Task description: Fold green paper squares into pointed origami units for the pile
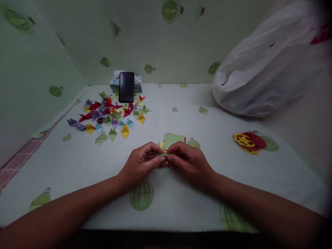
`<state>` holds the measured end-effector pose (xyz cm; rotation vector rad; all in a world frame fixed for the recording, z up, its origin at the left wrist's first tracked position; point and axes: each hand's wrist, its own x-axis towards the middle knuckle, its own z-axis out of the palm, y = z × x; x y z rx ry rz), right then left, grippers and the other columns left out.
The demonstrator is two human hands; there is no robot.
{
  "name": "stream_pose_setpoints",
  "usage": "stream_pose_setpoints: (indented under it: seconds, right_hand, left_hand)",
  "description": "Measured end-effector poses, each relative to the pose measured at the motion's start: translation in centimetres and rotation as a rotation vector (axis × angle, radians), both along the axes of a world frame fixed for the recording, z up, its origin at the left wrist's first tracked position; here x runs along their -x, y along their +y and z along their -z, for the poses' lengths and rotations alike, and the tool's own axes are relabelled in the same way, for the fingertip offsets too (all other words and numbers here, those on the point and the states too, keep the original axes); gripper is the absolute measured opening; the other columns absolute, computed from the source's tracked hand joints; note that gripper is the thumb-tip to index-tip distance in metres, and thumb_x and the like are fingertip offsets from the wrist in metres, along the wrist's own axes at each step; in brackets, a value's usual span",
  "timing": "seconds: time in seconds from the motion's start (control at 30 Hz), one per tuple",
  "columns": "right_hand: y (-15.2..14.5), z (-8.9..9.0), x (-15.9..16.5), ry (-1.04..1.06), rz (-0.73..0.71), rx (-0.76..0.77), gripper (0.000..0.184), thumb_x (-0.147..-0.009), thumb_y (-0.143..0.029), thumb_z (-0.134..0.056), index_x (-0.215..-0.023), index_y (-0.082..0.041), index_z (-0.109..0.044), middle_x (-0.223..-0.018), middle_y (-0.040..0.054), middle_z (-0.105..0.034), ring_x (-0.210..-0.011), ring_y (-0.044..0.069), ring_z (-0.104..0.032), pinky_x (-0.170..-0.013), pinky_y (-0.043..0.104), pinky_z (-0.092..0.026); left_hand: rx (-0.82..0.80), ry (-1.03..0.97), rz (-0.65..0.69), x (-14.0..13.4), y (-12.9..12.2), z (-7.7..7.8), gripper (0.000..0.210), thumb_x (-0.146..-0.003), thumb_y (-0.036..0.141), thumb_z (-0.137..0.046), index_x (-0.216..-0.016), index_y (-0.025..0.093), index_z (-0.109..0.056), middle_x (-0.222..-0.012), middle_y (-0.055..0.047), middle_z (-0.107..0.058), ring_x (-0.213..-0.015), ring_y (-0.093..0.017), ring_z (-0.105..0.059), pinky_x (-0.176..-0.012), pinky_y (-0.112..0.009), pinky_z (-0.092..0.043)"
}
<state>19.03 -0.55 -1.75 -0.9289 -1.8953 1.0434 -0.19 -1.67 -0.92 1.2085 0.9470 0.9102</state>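
Between the fingertips of both hands is a small folded piece of green paper (163, 155), seen nearly edge-on. My left hand (145, 159) pinches its left end with thumb and forefinger. On the other end, my right hand (186, 159) has a like pinch, and the two hands almost meet. Just beyond the fingers lies a stack of square coloured papers (175, 139), light green on top, with red and yellow edges showing beneath. My hands hide its near part and much of the folded piece.
Many folded paper cranes (109, 112) in mixed colours spread at the back left. Behind them a black phone (126, 87) leans on a tissue box (138, 83). A large white plastic bag (254, 76) stands back right, with red and yellow cut-outs (245, 140) nearer me.
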Motion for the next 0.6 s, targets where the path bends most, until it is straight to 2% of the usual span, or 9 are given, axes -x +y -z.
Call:
stream_pose_setpoints:
  seconds: [0.2, 0.33, 0.4, 0.43, 0.53, 0.6]
  right_hand:
    - [-0.06, -0.15, 0.08, 0.011, 0.009, -0.032, 0.006, -0.089, -0.019, -0.061, -0.084, -0.018, -0.057, -0.065, -0.0029, -0.060, -0.056, 0.009, -0.054, -0.052, 0.021, -0.041]
    - [-0.07, -0.24, 0.18, 0.010, 0.009, 0.005, 0.011, -0.088, -0.019, -0.059, -0.078, -0.017, -0.056, -0.063, -0.0029, -0.058, -0.055, 0.009, -0.051, -0.052, 0.021, -0.039]
    - [-0.06, -0.25, 0.21, 0.054, -0.028, 0.077, 0.010, -0.089, -0.021, -0.058, -0.080, -0.017, -0.056, -0.063, -0.0031, -0.057, -0.055, 0.009, -0.051, -0.051, 0.021, -0.039]
    - [-0.06, -0.26, 0.23, 0.080, -0.046, 0.117, 0.010, -0.090, -0.022, -0.058, -0.081, -0.017, -0.056, -0.063, -0.0032, -0.057, -0.055, 0.009, -0.050, -0.051, 0.021, -0.039]
    - [-0.06, -0.40, 0.24, 0.129, -0.068, 0.228, 0.014, -0.089, -0.026, -0.059, -0.079, -0.017, -0.056, -0.061, -0.0032, -0.055, -0.053, 0.009, -0.049, -0.049, 0.021, -0.038]
    - [-0.05, -0.55, 0.25, 0.144, -0.062, 0.289, 0.018, -0.089, -0.028, -0.059, -0.074, -0.017, -0.055, -0.061, -0.0027, -0.055, -0.052, 0.009, -0.050, -0.049, 0.022, -0.038]
  left_hand:
    - [-0.073, 0.077, -0.027, 0.05, -0.10, -0.07, 0.011, -0.084, 0.025, -0.067, -0.084, 0.016, -0.062, -0.075, -0.003, -0.071, -0.071, -0.015, -0.068, -0.070, -0.029, -0.057]
    - [-0.354, 0.307, -0.100, 0.12, -0.04, -0.42, 0.005, -0.083, 0.022, -0.069, -0.080, 0.018, -0.068, -0.081, -0.003, -0.065, -0.078, -0.015, -0.062, -0.071, -0.027, -0.050]
    - [-0.420, 0.338, -0.151, 0.15, -0.04, -0.66, 0.008, -0.081, 0.021, -0.069, -0.075, 0.018, -0.068, -0.082, -0.003, -0.062, -0.078, -0.015, -0.058, -0.069, -0.026, -0.047]
    - [-0.375, 0.313, -0.153, 0.17, -0.05, -0.74, 0.009, -0.081, 0.022, -0.069, -0.074, 0.017, -0.067, -0.079, -0.002, -0.061, -0.075, -0.014, -0.057, -0.067, -0.026, -0.046]
    - [-0.108, 0.182, -0.090, 0.24, -0.05, -0.71, 0.015, -0.083, 0.028, -0.068, -0.077, 0.016, -0.063, -0.064, 0.001, -0.059, -0.060, -0.011, -0.053, -0.058, -0.023, -0.042]
    - [-0.005, 0.128, -0.050, 0.30, -0.02, -0.54, 0.017, -0.083, 0.031, -0.068, -0.079, 0.015, -0.062, -0.060, 0.003, -0.059, -0.057, -0.010, -0.052, -0.057, -0.022, -0.041]
